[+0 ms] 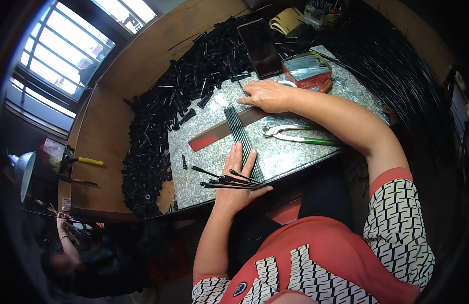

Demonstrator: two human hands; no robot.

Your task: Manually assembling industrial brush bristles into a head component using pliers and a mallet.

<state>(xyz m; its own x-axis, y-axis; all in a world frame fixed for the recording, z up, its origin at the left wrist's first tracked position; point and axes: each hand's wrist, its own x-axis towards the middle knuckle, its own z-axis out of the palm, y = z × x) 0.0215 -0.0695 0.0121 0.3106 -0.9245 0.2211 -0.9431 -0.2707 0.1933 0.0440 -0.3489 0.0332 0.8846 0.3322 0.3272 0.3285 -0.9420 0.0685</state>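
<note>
My left hand (236, 178) lies flat at the worktop's front edge, its fingers stretched out against a row of thin dark rods (238, 126). Several black-tipped rod ends (225, 181) fan out to the left across the back of this hand. The rods cross over a flat brown and red bar (210, 138). Beyond the bar, my right hand (268, 96) is closed, with its fingers curled down near the rods' far ends. A slim black piece (240, 85) shows at its fingertips; whatever is pinched there is too small to make out.
Black plastic parts (143, 152) heap along the left and back of the speckled worktop (194, 175). Green-handled pincers (300, 136), a red box of thin pins (306, 71) and a phone (259, 48) lie rightward. Long black rods (386, 55) fill the right. Another person (67, 258) works lower left.
</note>
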